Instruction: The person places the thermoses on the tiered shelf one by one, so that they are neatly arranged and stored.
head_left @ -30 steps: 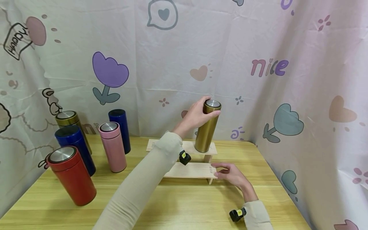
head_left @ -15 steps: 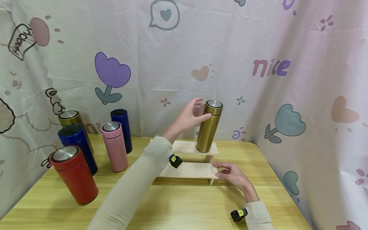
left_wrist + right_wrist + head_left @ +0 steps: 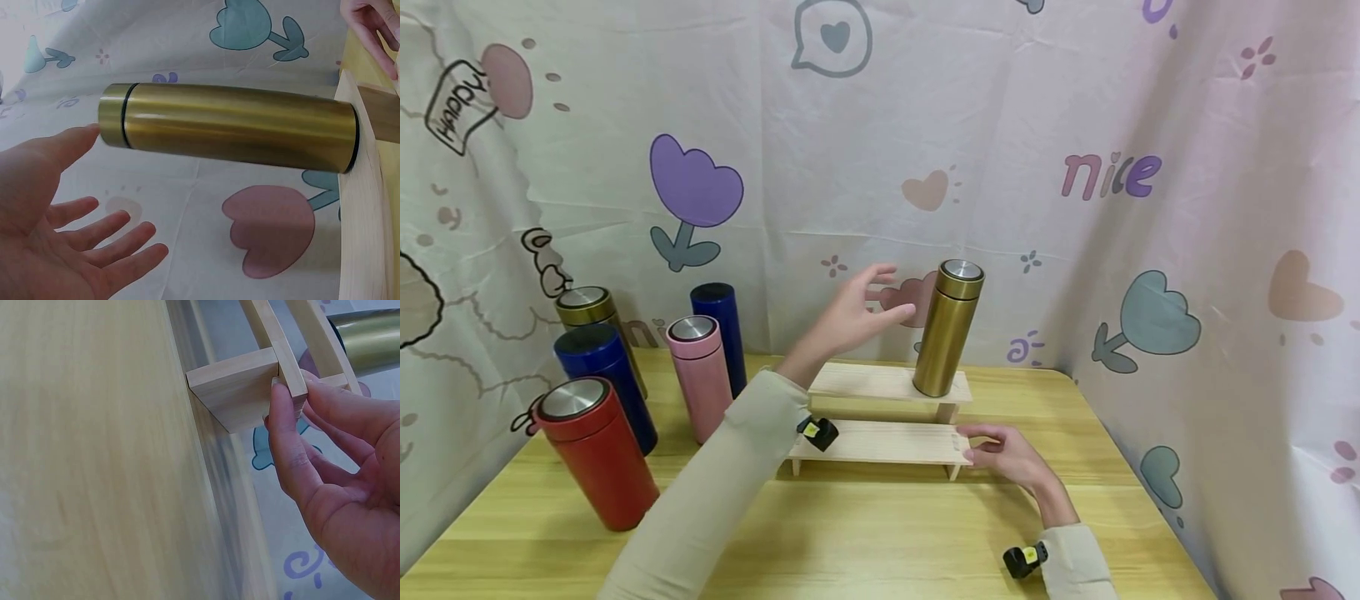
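Observation:
A gold thermos [image 3: 946, 337] with a steel-topped lid stands upright at the right end of the upper tier of a two-tier wooden rack [image 3: 880, 442]. My left hand [image 3: 853, 317] is in the air left of the thermos, fingers spread and holding nothing. In the left wrist view, the gold thermos [image 3: 237, 125] lies beyond the left hand's thumb, and the palm [image 3: 37, 250] is bare. At the rack's right end, my right hand [image 3: 1011, 457] pinches the lower board's edge. The right wrist view shows the thumb and index finger [image 3: 289, 450] on either side of that board [image 3: 290, 381].
At the left stand a red thermos [image 3: 601, 458], a pink thermos [image 3: 698, 383], two blue thermoses, the nearer blue thermos [image 3: 606, 375] behind the red one, and another gold thermos [image 3: 587, 307]. A patterned curtain [image 3: 1000, 125] hangs behind the wooden table [image 3: 880, 542].
The left hand has let go of the gold thermos and drawn back to the left, its fingers spreading. The thermos stays standing on the rack. My right hand keeps its place.

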Demonstrator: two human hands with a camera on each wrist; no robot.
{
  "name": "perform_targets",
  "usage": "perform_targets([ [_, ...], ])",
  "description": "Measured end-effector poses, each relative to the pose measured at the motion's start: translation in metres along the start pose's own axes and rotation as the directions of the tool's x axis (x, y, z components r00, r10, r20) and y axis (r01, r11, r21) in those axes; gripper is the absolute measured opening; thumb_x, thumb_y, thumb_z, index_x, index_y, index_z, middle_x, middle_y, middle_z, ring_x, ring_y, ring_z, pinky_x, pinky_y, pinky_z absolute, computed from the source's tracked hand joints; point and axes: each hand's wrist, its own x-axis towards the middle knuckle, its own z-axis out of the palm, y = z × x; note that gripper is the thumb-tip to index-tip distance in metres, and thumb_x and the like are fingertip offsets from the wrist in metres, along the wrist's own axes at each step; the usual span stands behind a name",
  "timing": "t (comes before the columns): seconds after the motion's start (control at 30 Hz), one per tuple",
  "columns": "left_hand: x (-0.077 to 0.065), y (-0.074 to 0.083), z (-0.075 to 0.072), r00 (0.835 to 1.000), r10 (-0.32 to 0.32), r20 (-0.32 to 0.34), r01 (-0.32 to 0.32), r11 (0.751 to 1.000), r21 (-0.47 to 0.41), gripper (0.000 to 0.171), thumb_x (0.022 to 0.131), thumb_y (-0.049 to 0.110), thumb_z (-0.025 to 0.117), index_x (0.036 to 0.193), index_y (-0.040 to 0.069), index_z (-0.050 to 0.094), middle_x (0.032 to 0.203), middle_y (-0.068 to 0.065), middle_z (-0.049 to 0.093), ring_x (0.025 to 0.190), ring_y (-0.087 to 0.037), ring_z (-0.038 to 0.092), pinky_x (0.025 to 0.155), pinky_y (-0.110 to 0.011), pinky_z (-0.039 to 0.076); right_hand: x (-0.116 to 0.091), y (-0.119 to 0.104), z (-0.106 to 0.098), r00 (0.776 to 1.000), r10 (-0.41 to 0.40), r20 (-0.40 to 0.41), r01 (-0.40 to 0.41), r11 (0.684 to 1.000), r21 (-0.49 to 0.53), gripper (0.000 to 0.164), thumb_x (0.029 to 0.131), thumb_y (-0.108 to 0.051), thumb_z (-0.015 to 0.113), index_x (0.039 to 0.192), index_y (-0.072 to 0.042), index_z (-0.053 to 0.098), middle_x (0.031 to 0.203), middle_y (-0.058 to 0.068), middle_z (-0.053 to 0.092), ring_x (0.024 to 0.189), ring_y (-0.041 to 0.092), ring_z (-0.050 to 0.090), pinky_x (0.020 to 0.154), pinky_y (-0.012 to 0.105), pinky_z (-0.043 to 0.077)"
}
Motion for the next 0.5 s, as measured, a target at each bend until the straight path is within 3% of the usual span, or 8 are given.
perform_targets([
  [0.23, -0.015, -0.004, -0.017, 1.0, -0.005, 0.014, 0.004, 0.999, 0.05, 0.069, 0.094, 0.029, 0.076, 0.154, 0.012, 0.044, 0.149, -0.016, 0.055, 0.132, -0.039, 0.06, 0.109, -0.053, 0.053, -0.001, 0.001, 0.0, 1.0, 0.009, 0.007, -0.009, 1.0, 0.006, 0.05, 0.097, -0.005, 0.068, 0.141, 0.013, 0.052, 0.143, 0.039, 0.052, 0.096, 0.007, 0.073, 0.085, 0.036, 0.064],
  [0.5, -0.032, -0.005, -0.039, 1.0, -0.001, 0.016, 0.0, 0.996, 0.094, 0.066, 0.095, 0.026, 0.076, 0.152, 0.012, 0.047, 0.149, -0.017, 0.056, 0.13, -0.039, 0.062, 0.109, -0.055, 0.052, 0.0, -0.003, -0.002, 0.998, 0.059, -0.001, -0.059, 0.998, 0.008, 0.052, 0.096, -0.006, 0.069, 0.144, 0.009, 0.052, 0.141, 0.04, 0.053, 0.098, 0.009, 0.073, 0.089, 0.032, 0.063],
])
